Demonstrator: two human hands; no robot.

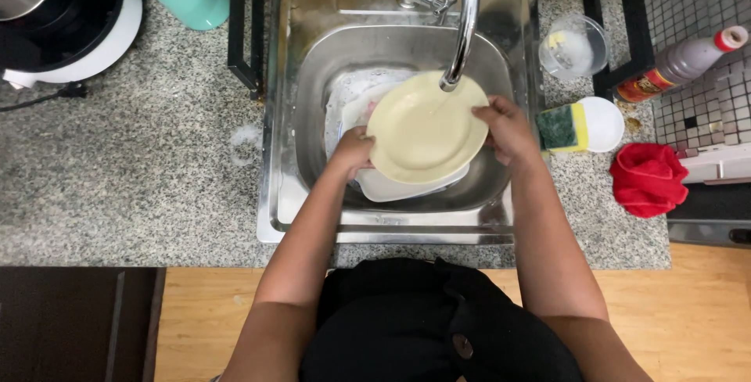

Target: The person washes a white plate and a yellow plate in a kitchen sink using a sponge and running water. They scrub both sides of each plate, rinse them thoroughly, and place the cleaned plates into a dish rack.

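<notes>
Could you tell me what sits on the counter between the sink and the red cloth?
In the head view, a green-and-yellow sponge on a small white dish lies between the sink and the red cloth.

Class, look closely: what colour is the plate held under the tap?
The plate is pale cream-yellow, plain and unpatterned; the head view shows it best.
</notes>
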